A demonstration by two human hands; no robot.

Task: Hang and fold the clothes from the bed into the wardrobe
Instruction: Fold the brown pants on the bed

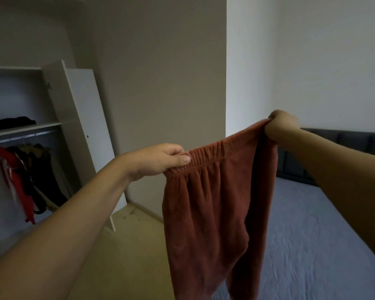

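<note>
Here, head view: left hand (160, 159) and right hand (279, 126) each have fingers clamped on the gathered elastic waistband of fuzzy rust-brown trousers (206, 213), held up between floor and bed (312, 245). Trouser legs cut off below. Open wardrobe (59, 100) far left; hanging clothes (26, 176) blurred, dark folded item on its shelf.

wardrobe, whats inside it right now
A dark folded garment lies on the shelf; red and dark clothes hang from the rail below. The wardrobe runs off frame to the left, so the rest is unseen.
</note>
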